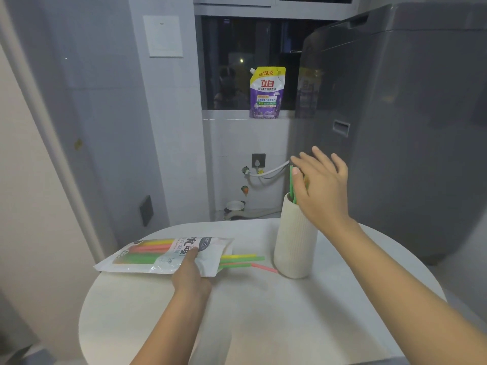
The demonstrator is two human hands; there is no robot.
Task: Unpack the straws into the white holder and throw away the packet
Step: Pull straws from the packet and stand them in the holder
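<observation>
The straw packet (147, 258) lies flat on the round white table (263, 312), its open end pointing right. Several green, yellow and pink straws (243, 260) stick out of that end toward the holder. My left hand (191, 272) rests on the packet with its fingers pressing it down. The ribbed white holder (295, 243) stands upright at the table's right side. Green straws (292, 184) rise from it. My right hand (320, 185) hovers over the holder's mouth, fingers spread and straight, beside the standing straws.
A tall grey appliance (408, 127) stands right behind the holder. A detergent pouch (266, 92) sits on the window sill at the back. Hoses and a wall socket (258, 160) lie beyond the table's far edge. A wall runs along the left.
</observation>
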